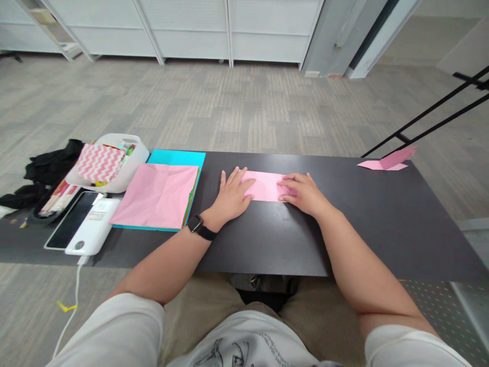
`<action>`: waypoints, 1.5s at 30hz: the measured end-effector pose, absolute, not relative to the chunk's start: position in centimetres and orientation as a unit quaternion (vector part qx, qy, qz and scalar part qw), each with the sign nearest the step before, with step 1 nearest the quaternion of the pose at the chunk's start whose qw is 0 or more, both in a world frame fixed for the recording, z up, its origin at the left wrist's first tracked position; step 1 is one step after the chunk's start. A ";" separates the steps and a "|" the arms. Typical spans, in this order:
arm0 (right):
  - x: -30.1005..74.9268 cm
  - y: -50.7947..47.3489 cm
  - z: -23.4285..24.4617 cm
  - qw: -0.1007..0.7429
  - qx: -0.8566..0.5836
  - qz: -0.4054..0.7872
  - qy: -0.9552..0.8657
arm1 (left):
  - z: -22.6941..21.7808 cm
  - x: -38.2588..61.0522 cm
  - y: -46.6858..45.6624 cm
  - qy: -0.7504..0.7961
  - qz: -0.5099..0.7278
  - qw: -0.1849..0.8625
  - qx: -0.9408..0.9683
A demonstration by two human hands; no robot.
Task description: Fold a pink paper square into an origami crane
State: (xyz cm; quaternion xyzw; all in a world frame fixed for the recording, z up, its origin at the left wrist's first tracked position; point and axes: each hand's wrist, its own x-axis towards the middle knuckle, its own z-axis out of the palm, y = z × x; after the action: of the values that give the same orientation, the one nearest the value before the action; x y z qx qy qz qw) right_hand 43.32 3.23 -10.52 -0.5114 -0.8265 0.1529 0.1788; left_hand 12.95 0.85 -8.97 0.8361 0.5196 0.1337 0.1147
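A pink strip of folded paper (pixel 264 186) lies flat across the dark table in front of me, its long side running left to right. My left hand (pixel 234 192) rests on the strip's left end with the fingers spread, thumb and index finger reaching over the paper. On the right end lies my right hand (pixel 301 191), fingers stretched toward the middle and slightly bent, the thumb apart near the lower edge. Both hands touch the paper, and its two ends are partly hidden under them. A black watch (pixel 196 224) is on my left wrist.
Left on the table (pixel 267 239) are a pink sheet (pixel 160 193) atop coloured paper, a white basket (pixel 139 153), a white power bank (pixel 93 227) with a cable, a phone (pixel 72 219) and black cloth (pixel 53 163). A folded pink paper piece (pixel 385 163) stands far right.
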 end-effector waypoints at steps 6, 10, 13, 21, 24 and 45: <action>44.2 3.7 -10.7 0.182 -0.521 0.148 -0.821 | -9.4 11.9 1.4 0.548 0.148 0.121 0.814; 44.2 3.6 -10.6 0.181 -0.520 0.148 -0.822 | -9.4 11.1 1.5 0.573 0.134 0.131 0.798; 44.1 3.6 -10.4 0.177 -0.520 0.148 -0.823 | -9.5 10.2 1.7 0.583 0.117 0.141 0.791; 43.9 3.5 -10.2 0.169 -0.522 0.149 -0.823 | -7.1 9.7 1.6 0.547 0.255 0.130 0.787; 43.4 3.3 -10.2 0.172 -0.521 0.141 -0.824 | -6.3 11.2 0.6 0.432 0.333 0.137 0.827; 44.8 3.4 -9.0 0.106 -0.551 0.137 -0.816 | -9.3 13.4 -0.2 0.327 0.142 0.161 0.920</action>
State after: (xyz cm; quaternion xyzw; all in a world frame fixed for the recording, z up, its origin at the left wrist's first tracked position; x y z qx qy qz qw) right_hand 44.78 3.36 -9.04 -0.5508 -0.8165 0.1365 0.1064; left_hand 13.36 -0.17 -9.26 0.9202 0.3272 0.1423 0.1611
